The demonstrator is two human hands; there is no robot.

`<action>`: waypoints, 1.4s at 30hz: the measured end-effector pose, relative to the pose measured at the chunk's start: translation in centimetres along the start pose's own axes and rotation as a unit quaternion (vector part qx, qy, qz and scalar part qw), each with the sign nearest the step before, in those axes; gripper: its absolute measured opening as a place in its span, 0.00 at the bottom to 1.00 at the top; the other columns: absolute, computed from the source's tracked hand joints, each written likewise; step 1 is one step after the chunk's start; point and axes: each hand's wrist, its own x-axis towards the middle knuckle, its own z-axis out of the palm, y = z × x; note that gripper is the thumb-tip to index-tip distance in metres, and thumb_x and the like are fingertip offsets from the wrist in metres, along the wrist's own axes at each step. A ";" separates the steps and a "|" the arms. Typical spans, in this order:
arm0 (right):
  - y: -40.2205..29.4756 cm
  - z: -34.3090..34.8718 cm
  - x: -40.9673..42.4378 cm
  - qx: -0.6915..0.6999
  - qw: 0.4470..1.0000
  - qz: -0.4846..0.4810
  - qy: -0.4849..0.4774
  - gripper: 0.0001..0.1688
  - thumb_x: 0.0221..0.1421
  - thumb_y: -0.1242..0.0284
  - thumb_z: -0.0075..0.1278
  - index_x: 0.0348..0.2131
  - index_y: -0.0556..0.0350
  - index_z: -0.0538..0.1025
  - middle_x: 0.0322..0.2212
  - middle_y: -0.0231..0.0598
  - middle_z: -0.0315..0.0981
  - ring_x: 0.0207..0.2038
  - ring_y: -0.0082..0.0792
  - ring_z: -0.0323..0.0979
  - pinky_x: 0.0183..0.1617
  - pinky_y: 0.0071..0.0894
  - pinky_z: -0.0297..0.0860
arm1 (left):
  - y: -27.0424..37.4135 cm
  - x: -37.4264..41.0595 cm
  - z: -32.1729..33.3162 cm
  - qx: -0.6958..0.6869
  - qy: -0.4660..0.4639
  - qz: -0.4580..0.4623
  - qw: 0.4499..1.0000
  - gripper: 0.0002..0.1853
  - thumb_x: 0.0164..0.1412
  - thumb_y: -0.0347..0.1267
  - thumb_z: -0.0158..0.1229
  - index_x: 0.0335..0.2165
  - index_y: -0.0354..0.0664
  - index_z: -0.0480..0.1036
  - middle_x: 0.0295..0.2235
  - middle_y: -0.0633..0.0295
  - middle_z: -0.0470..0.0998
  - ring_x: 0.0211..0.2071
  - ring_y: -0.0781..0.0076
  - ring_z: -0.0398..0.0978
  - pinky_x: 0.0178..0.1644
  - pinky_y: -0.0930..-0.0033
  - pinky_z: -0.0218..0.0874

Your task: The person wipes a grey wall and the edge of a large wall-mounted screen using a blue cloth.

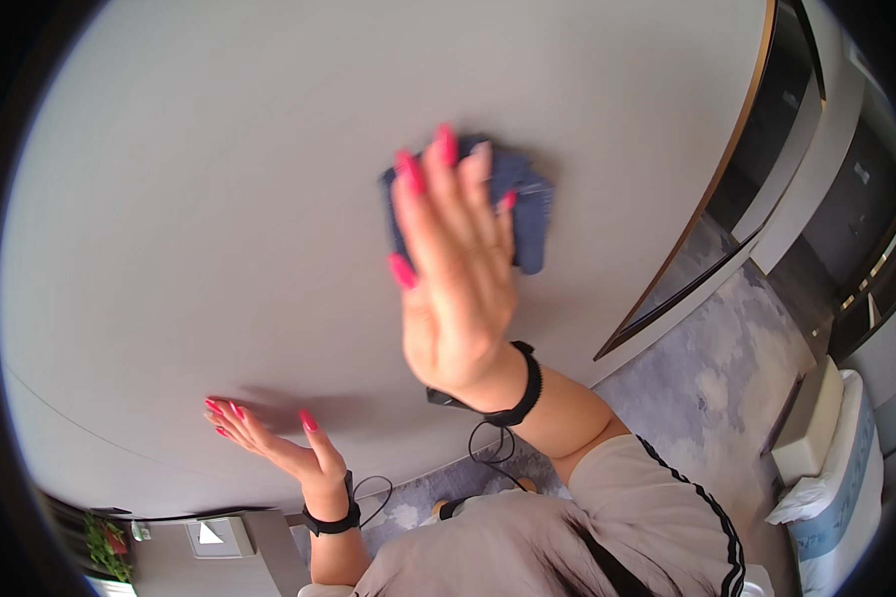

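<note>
Fingers pointing up, my right hand [459, 276] lies flat over a folded dark blue cloth [530, 216] and holds it against a plain light grey wall [231, 186]. The cloth shows on both sides of the fingers; its middle is hidden under the hand. Lower and to the left, my left hand [291, 451] is empty, its thumb apart from the other fingers. It is close to the wall and casts a shadow there; whether it touches is unclear. Both wrists wear black bands [526, 388] with thin black cables.
A gold-edged mirror [732, 142] is on the wall at right. Patterned grey carpet [687, 388] covers the floor. A bed [836, 515] with white bedding and a blue runner stands lower right. A green plant [104, 545] and a pale box-like object [220, 537] are lower left.
</note>
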 end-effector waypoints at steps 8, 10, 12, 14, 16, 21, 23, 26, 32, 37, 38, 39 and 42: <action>-6.1 4.8 -8.2 0.065 0.978 -0.120 -0.155 0.26 0.66 0.66 0.37 0.57 0.57 0.73 0.59 0.39 0.67 0.61 0.33 0.65 0.68 0.36 0.48 | -2.1 -2.0 1.3 -0.059 0.003 0.013 0.998 0.38 0.65 0.45 0.41 0.66 0.38 0.45 0.68 0.40 0.43 0.69 0.39 0.36 0.69 0.36 0.20; -6.0 5.0 -10.2 -0.020 0.972 -0.173 -0.156 0.25 0.61 0.69 0.42 0.57 0.49 0.73 0.60 0.31 0.66 0.59 0.23 0.66 0.63 0.27 0.56 | -2.4 -2.0 1.0 -0.052 0.011 0.004 0.999 0.37 0.66 0.45 0.40 0.66 0.37 0.45 0.68 0.40 0.44 0.69 0.40 0.36 0.69 0.36 0.21; -5.1 3.7 -10.6 -0.023 0.965 -0.195 -0.176 0.27 0.57 0.71 0.45 0.57 0.45 0.73 0.60 0.26 0.66 0.59 0.21 0.65 0.62 0.24 0.58 | -2.3 -1.9 1.0 -0.048 0.021 -0.004 0.999 0.36 0.66 0.43 0.39 0.66 0.37 0.45 0.68 0.40 0.44 0.69 0.39 0.36 0.69 0.36 0.20; -3.3 2.0 -10.1 -0.002 0.968 -0.181 -0.174 0.26 0.57 0.70 0.46 0.56 0.44 0.74 0.59 0.23 0.67 0.57 0.18 0.66 0.61 0.25 0.60 | -1.1 -1.1 1.1 -0.046 0.034 -0.012 0.998 0.34 0.68 0.43 0.38 0.66 0.39 0.46 0.68 0.43 0.43 0.69 0.41 0.37 0.69 0.38 0.22; -1.8 0.5 -9.9 -0.049 0.968 -0.169 -0.176 0.24 0.58 0.68 0.46 0.54 0.36 0.76 0.57 0.18 0.68 0.58 0.17 0.65 0.65 0.35 0.54 | 0.3 -0.3 1.2 -0.054 0.048 -0.013 0.997 0.33 0.70 0.42 0.37 0.66 0.39 0.46 0.69 0.46 0.43 0.69 0.41 0.37 0.69 0.39 0.22; 4.1 -3.5 -7.9 -0.188 0.976 -0.058 -0.096 0.25 0.59 0.61 0.46 0.56 0.30 0.75 0.62 0.25 0.62 0.66 0.35 0.54 0.71 0.59 0.39 | 2.5 0.5 2.1 -0.070 0.066 -0.014 0.995 0.34 0.68 0.41 0.39 0.66 0.39 0.47 0.69 0.47 0.43 0.70 0.42 0.36 0.70 0.40 0.22; 7.2 -5.8 -6.7 -0.184 0.980 -0.017 -0.073 0.30 0.62 0.55 0.44 0.60 0.45 0.70 0.64 0.40 0.58 0.69 0.47 0.47 0.70 0.63 0.36 | 3.6 0.7 2.5 -0.068 0.067 -0.012 0.995 0.34 0.67 0.41 0.39 0.66 0.38 0.47 0.69 0.47 0.43 0.70 0.44 0.35 0.70 0.40 0.22; 11.2 -9.9 -4.7 -0.195 0.980 0.016 -0.042 0.40 0.63 0.51 0.42 0.64 0.59 0.61 0.66 0.54 0.49 0.69 0.58 0.41 0.69 0.64 0.34 | 5.5 1.2 2.7 -0.060 0.069 -0.010 0.996 0.35 0.66 0.41 0.40 0.66 0.38 0.48 0.69 0.47 0.42 0.70 0.45 0.34 0.69 0.40 0.20; 19.1 -17.4 -3.8 -0.235 0.967 0.093 -0.010 0.45 0.64 0.54 0.41 0.67 0.64 0.48 0.68 0.61 0.38 0.69 0.65 0.36 0.69 0.62 0.36 | 9.2 1.7 4.2 -0.042 0.074 -0.009 0.996 0.36 0.66 0.45 0.41 0.66 0.39 0.49 0.70 0.49 0.41 0.71 0.46 0.32 0.69 0.40 0.18; 21.5 -18.9 -8.7 -0.237 0.965 0.113 -0.020 0.48 0.63 0.54 0.41 0.67 0.69 0.46 0.67 0.65 0.35 0.69 0.68 0.35 0.69 0.63 0.36 | 9.9 1.9 5.5 0.023 0.085 -0.014 0.996 0.37 0.68 0.49 0.38 0.67 0.40 0.47 0.70 0.50 0.40 0.71 0.48 0.31 0.69 0.40 0.17; 21.6 -19.1 -10.1 -0.229 0.967 0.113 -0.023 0.48 0.63 0.53 0.41 0.66 0.70 0.46 0.67 0.66 0.35 0.69 0.68 0.35 0.69 0.63 0.35 | 9.8 1.6 5.5 0.066 0.062 -0.021 0.996 0.38 0.69 0.50 0.36 0.68 0.43 0.43 0.70 0.50 0.34 0.71 0.46 0.29 0.68 0.36 0.18; 21.5 -19.2 -11.5 -0.220 0.969 0.113 -0.026 0.49 0.62 0.53 0.41 0.66 0.71 0.45 0.67 0.67 0.35 0.69 0.68 0.34 0.69 0.63 0.35 | 10.0 1.7 5.8 0.084 0.077 -0.029 0.993 0.38 0.69 0.52 0.36 0.68 0.44 0.43 0.70 0.51 0.35 0.71 0.48 0.29 0.68 0.37 0.18; 21.6 -19.4 -15.5 -0.223 0.968 0.112 -0.037 0.50 0.62 0.52 0.42 0.66 0.72 0.46 0.67 0.68 0.35 0.69 0.68 0.35 0.69 0.64 0.35 | 9.8 1.4 7.0 0.130 0.098 -0.049 0.985 0.40 0.68 0.56 0.35 0.69 0.45 0.42 0.71 0.55 0.34 0.71 0.53 0.29 0.69 0.41 0.19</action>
